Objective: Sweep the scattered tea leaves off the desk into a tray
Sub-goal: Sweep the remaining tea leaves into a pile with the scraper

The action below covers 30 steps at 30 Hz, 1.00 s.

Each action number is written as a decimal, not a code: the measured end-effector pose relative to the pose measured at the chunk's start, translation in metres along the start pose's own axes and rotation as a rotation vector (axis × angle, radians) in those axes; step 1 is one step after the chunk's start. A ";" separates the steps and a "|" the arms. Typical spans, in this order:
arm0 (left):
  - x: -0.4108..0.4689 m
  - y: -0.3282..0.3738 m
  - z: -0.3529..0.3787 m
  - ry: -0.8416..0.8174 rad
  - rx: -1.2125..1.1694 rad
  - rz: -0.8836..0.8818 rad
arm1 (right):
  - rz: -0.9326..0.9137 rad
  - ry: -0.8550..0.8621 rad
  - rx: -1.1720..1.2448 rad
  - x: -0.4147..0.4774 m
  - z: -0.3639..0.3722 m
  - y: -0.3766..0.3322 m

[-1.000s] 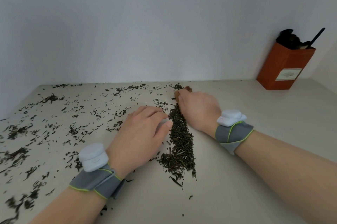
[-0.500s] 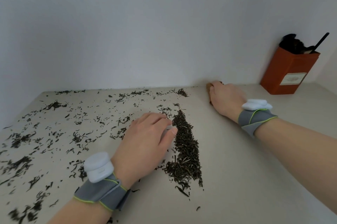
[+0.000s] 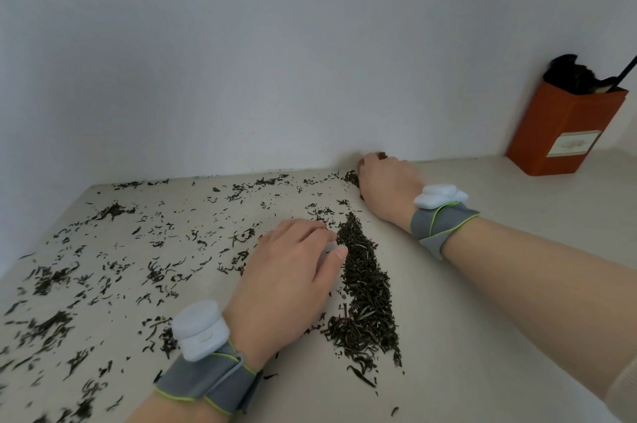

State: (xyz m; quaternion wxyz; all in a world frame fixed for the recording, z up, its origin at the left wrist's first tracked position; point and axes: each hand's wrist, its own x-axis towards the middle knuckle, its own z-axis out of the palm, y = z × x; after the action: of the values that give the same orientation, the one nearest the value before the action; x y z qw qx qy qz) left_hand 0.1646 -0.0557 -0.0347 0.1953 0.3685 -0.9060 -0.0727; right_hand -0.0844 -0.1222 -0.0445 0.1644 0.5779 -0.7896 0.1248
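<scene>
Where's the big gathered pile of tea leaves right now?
In the head view, the pile of tea leaves lies on the desk, just right of the left hand and nearer than the right hand at the wall.

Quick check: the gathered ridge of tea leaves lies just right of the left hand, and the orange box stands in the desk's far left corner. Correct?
Not quite. The head view shows the orange box in the far right corner of the desk, not the left. The ridge of tea leaves does lie just right of the left hand.
</scene>
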 end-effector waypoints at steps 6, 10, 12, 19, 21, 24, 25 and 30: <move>-0.001 -0.001 0.000 0.010 -0.013 -0.008 | -0.108 -0.034 0.070 -0.001 -0.006 -0.032; -0.002 0.000 -0.001 0.009 -0.001 0.002 | -0.140 -0.050 0.156 -0.005 -0.010 -0.040; -0.001 0.001 -0.001 0.007 0.002 0.007 | -0.125 -0.061 0.254 -0.007 -0.014 -0.035; -0.002 -0.001 -0.001 0.003 -0.011 0.004 | 0.094 0.002 0.474 -0.011 -0.020 0.019; -0.002 -0.001 -0.001 0.001 -0.005 0.008 | 0.125 0.024 0.373 -0.015 -0.020 0.043; -0.002 -0.001 -0.001 0.001 0.000 0.008 | 0.187 0.028 0.186 -0.014 -0.015 0.060; -0.002 -0.002 -0.001 0.001 -0.001 0.007 | 0.185 0.023 0.109 -0.012 -0.012 0.059; -0.002 -0.002 0.000 0.003 -0.002 0.005 | 0.118 0.016 0.006 0.000 0.004 0.030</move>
State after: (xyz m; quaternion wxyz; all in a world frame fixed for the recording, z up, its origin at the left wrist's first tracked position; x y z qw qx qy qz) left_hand 0.1670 -0.0564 -0.0361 0.1971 0.3661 -0.9066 -0.0725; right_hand -0.1135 -0.1145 -0.0486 0.1615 0.5297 -0.8206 0.1413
